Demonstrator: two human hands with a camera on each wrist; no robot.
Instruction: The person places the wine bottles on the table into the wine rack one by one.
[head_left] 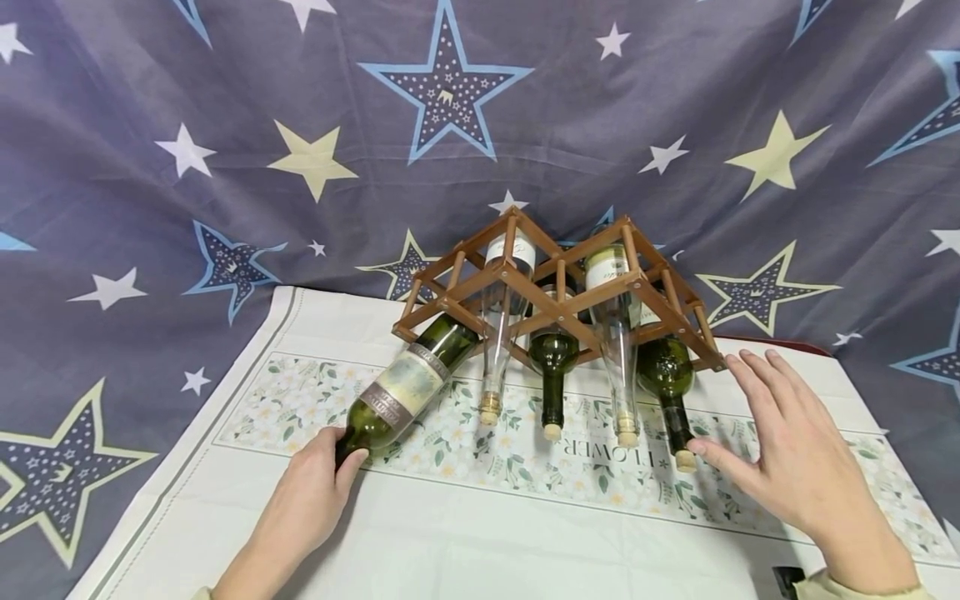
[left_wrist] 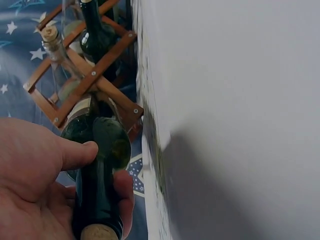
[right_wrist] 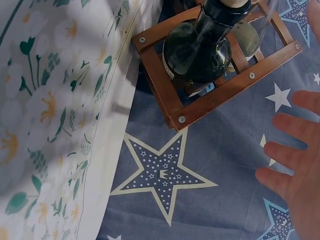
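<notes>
My left hand [head_left: 309, 492] grips the neck of a green wine bottle [head_left: 405, 385] with a cream label. The base end of this bottle sits in the left opening of a brown wooden wine rack [head_left: 558, 312]. In the left wrist view its cork [left_wrist: 99, 232] points toward the camera, and the thumb lies along the neck. My right hand [head_left: 806, 458] has its fingers spread at the rack's right end, near another green bottle [head_left: 666, 371]. In the right wrist view the fingers [right_wrist: 287, 127] stand apart from the rack and hold nothing.
Between the two green bottles, a clear bottle [head_left: 495, 350], a dark green bottle [head_left: 553, 367] and another clear bottle [head_left: 618, 367] lie corked in the rack. A white tablecloth [head_left: 480, 533] with a floral band covers the table. A starry curtain [head_left: 480, 183] hangs behind.
</notes>
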